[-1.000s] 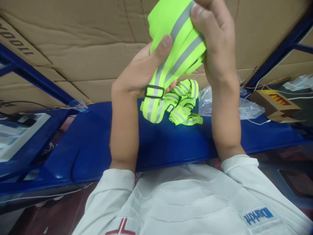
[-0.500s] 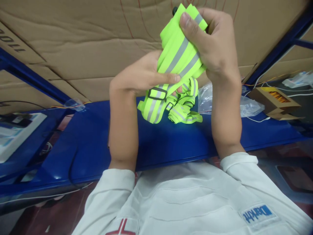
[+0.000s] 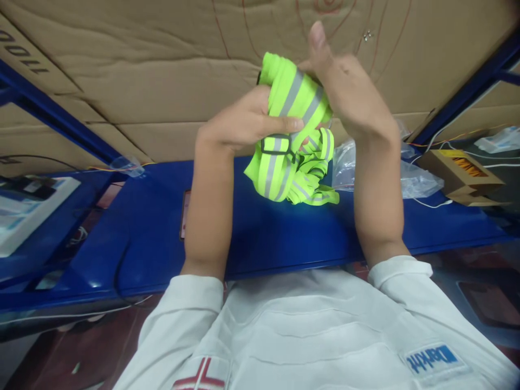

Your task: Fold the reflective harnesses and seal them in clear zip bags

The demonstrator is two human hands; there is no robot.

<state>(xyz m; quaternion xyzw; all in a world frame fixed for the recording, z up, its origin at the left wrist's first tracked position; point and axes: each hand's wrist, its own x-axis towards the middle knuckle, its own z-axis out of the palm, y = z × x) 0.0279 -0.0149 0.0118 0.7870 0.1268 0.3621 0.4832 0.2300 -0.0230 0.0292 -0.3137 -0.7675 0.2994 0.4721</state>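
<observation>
A folded neon-yellow reflective strap with grey stripes is gripped by my left hand, the thumb lying across its front. A black buckle on the strap hangs just under that thumb. My right hand is at the right side of the folds, its thumb raised and off the strap. The fingers of the right hand are mostly hidden behind the strap. Below, more of the same yellow strap lies in a loose heap on the blue table.
A clear plastic bag lies on the table to the right, beside an open cardboard box. A phone-like object is partly behind my left forearm. Large cardboard stands at the back, between blue posts.
The folded strap has come down and its upper end has folded over. My right thumb has lifted off it. The left hand keeps its grip and has shifted slightly right.
</observation>
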